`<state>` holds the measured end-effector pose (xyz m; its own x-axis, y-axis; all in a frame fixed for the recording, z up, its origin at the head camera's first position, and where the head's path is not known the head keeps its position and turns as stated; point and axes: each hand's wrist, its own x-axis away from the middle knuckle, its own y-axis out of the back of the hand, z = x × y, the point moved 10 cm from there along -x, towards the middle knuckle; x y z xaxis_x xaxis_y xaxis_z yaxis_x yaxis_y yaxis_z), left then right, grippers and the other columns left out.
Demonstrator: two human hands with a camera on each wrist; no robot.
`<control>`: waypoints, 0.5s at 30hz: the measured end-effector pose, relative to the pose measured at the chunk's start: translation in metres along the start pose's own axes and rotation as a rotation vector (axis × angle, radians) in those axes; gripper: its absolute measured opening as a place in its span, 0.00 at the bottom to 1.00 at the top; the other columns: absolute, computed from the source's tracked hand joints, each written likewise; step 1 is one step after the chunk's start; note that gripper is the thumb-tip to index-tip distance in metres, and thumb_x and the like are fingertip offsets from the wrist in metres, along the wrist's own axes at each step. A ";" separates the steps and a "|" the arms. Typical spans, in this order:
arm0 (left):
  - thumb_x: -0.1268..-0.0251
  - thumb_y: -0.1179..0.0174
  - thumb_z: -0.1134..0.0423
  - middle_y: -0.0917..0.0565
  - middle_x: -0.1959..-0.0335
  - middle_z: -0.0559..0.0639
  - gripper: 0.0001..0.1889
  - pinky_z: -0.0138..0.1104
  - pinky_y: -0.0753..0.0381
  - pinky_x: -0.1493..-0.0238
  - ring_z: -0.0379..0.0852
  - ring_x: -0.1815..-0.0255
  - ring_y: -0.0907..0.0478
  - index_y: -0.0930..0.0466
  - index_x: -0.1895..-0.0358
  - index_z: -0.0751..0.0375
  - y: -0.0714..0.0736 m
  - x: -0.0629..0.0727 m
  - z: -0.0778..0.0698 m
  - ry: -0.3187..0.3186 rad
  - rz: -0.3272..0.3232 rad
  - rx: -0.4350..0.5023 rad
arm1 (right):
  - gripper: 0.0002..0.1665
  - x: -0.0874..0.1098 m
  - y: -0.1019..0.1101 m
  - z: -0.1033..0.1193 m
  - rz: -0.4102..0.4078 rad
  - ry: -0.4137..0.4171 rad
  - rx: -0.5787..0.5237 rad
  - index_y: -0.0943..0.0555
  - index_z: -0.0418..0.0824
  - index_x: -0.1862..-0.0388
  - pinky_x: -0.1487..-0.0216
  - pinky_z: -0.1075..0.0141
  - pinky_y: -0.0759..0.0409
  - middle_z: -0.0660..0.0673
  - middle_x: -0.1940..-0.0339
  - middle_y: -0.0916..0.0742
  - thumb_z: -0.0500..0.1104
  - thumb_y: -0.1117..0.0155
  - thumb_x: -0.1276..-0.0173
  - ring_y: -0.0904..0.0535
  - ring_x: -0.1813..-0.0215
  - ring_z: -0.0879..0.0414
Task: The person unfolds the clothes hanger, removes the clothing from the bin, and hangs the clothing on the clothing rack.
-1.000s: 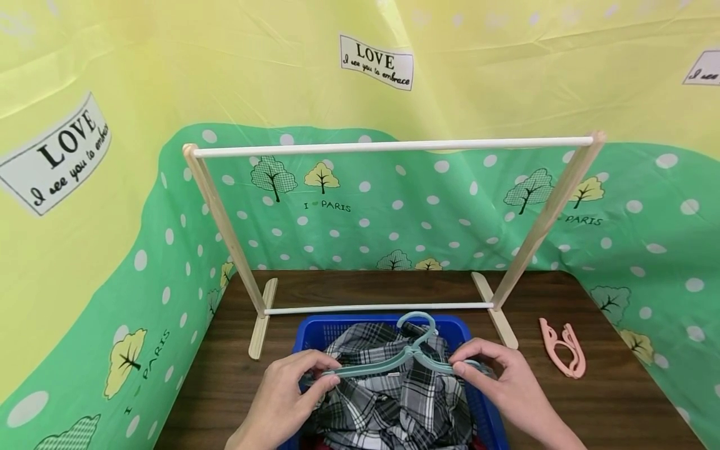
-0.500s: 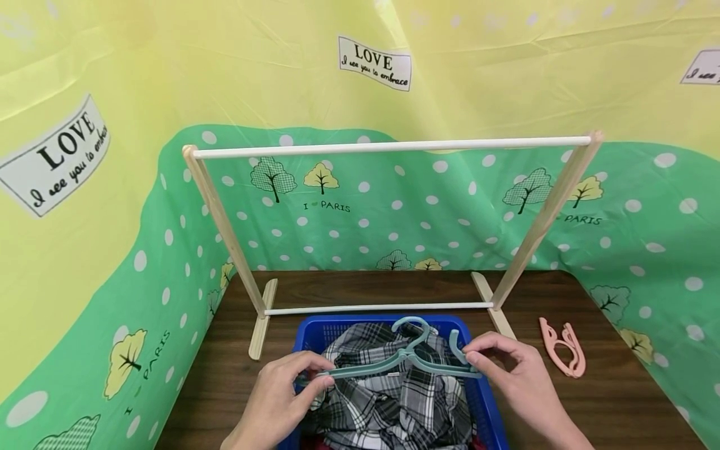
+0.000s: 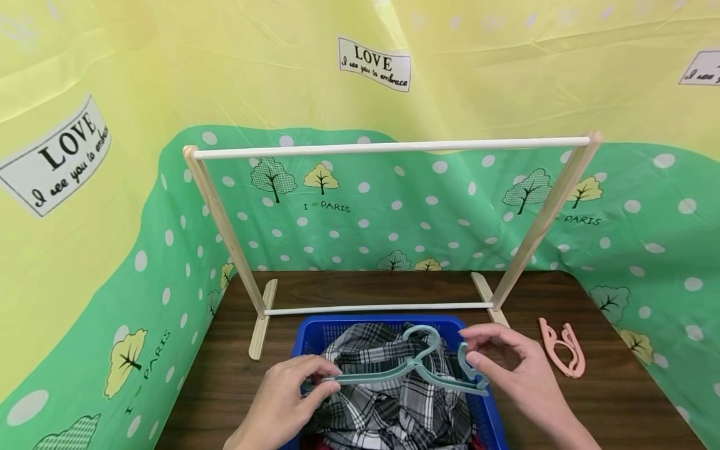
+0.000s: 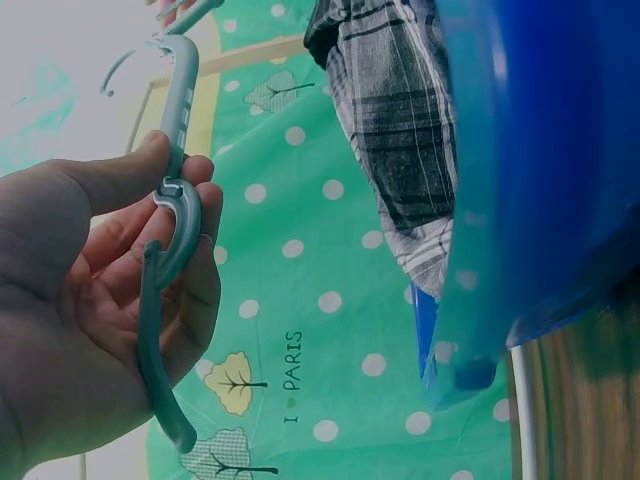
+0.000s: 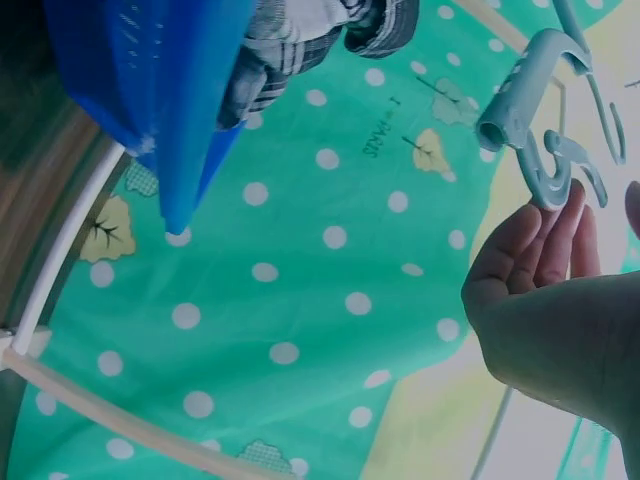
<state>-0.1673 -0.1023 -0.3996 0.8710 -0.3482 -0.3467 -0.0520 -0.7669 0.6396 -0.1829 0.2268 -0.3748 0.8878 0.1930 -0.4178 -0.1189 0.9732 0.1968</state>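
A teal folding clothes hanger [image 3: 374, 377] is held over a blue basket [image 3: 306, 337] with a bunched black-and-white plaid garment [image 3: 382, 406] in it. My left hand [image 3: 289, 394] pinches the hanger's left arm between thumb and fingers. In the left wrist view, the hanger's curved end piece [image 4: 150, 330] hangs down past the palm. My right hand [image 3: 517, 369] is at the other end, by its short upturned end piece [image 3: 464, 362]. In the right wrist view its fingertips [image 5: 555, 200] touch this curled end, and the thumb stands apart from them.
Behind the basket stands a wooden rack with a white top rod [image 3: 388, 147] and a white lower rod [image 3: 371, 309]. A pink folded hanger [image 3: 565, 356] lies on the brown table [image 3: 214, 375] to the right. Patterned yellow and green cloth [image 3: 416, 206] encloses the back and sides.
The right hand has shifted from the hanger's right arm outward to its end piece, which now stands up, and its thumb and finger have spread. The hanger's right side has dipped. The left hand keeps its hold.
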 end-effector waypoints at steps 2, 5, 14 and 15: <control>0.24 0.27 0.57 0.11 0.59 0.31 0.04 0.34 0.14 0.59 0.30 0.59 0.17 0.09 0.53 0.40 -0.001 0.000 -0.002 -0.017 0.004 -0.008 | 0.23 -0.001 -0.004 0.003 0.023 0.021 -0.003 0.14 0.29 0.38 0.51 0.69 0.14 0.44 0.54 0.09 0.17 0.36 0.27 0.14 0.53 0.57; 0.23 0.27 0.56 0.11 0.59 0.30 0.04 0.34 0.14 0.60 0.29 0.59 0.18 0.09 0.53 0.40 -0.002 0.000 -0.004 -0.033 0.000 -0.014 | 0.22 -0.001 -0.007 0.003 0.038 0.028 0.021 0.13 0.31 0.39 0.51 0.69 0.14 0.45 0.53 0.08 0.18 0.35 0.27 0.14 0.52 0.58; 0.24 0.26 0.57 0.11 0.59 0.31 0.05 0.35 0.13 0.59 0.31 0.58 0.15 0.09 0.53 0.39 0.001 0.000 -0.005 -0.065 -0.032 -0.037 | 0.20 0.000 -0.007 0.005 0.040 0.055 0.078 0.10 0.37 0.48 0.52 0.70 0.16 0.45 0.54 0.08 0.17 0.35 0.27 0.14 0.55 0.58; 0.24 0.26 0.58 0.11 0.59 0.31 0.05 0.35 0.13 0.59 0.31 0.58 0.15 0.09 0.53 0.39 0.002 0.000 -0.005 -0.067 -0.038 -0.042 | 0.20 0.000 -0.005 0.005 0.030 0.050 0.093 0.10 0.37 0.48 0.52 0.70 0.16 0.45 0.54 0.08 0.18 0.34 0.27 0.14 0.55 0.58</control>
<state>-0.1645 -0.1013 -0.3946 0.8372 -0.3554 -0.4156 0.0026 -0.7574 0.6529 -0.1797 0.2211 -0.3718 0.8609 0.2297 -0.4539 -0.1008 0.9516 0.2904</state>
